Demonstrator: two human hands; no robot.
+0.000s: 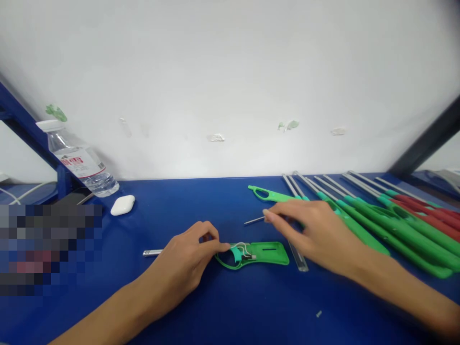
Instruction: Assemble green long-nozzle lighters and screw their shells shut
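My left hand (189,258) pinches the front end of an open green lighter shell (264,254) lying on the blue table (215,206); a metal tube (153,252) sticks out to the left behind the hand. White wires and a teal part show inside the shell. My right hand (312,235) reaches left over the table, fingertips pinched on a thin metal rod (253,221). A clear tube (300,258) lies under that hand. Another green shell half (268,194) lies behind.
A row of finished long green and red lighters (388,215) with metal nozzles lies at the right. A water bottle (81,165) and a white earbud case (122,205) sit at the left by a blue frame post. A white wall stands close behind.
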